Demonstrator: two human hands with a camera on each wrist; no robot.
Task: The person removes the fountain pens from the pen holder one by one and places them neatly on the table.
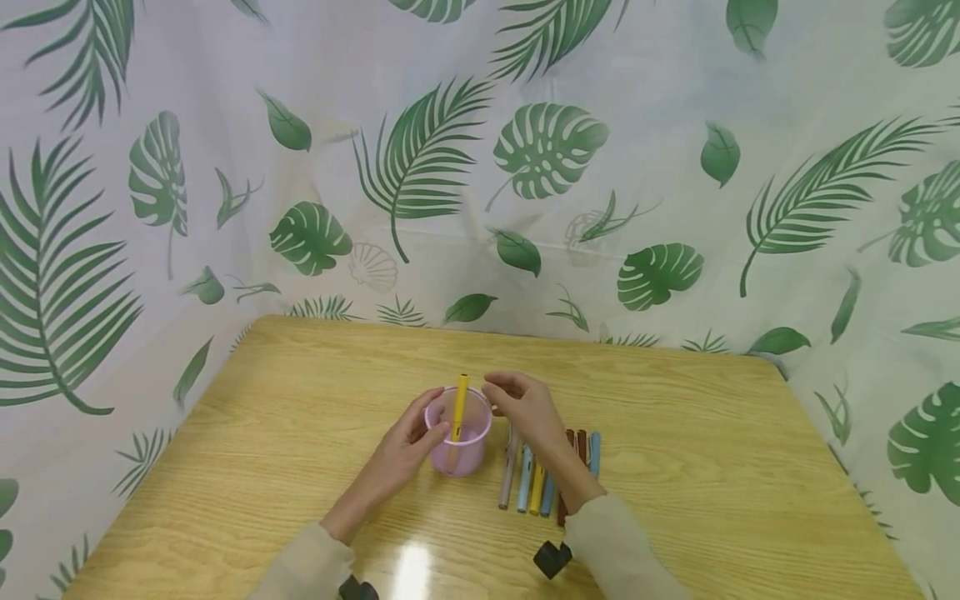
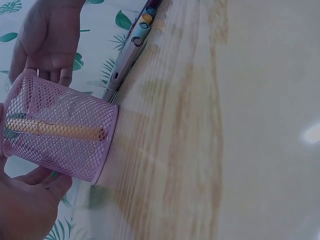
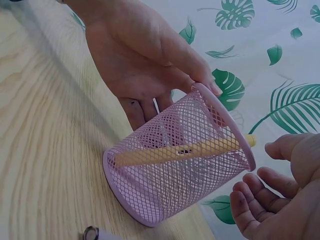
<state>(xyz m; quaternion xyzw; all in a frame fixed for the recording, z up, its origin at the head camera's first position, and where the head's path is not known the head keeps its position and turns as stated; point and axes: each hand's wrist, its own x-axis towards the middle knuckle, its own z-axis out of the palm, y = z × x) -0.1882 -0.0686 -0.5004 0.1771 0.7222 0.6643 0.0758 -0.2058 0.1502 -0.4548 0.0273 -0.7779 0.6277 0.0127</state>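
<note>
A pink mesh pen holder [image 1: 467,463] stands on the table with one yellow pen [image 1: 461,402] leaning inside it, its top above the rim. My left hand [image 1: 405,450] holds the holder from the left, thumb at the rim and fingers round its side. Just off the opposite side of the rim is my right hand [image 1: 531,410], with nothing in its loosely bent fingers. The right wrist view shows a gap between this hand [image 3: 285,195] and the mesh [image 3: 185,155]. To the holder's right lie several pens, among them a grey pen [image 1: 508,475] and a light blue pen [image 1: 524,482], partly hidden by my right forearm.
The wooden table [image 1: 322,375] has a light glare near its front. Behind it hangs a white cloth [image 1: 450,50] printed with green leaves. Small black devices [image 1: 552,559] sit at both sleeves.
</note>
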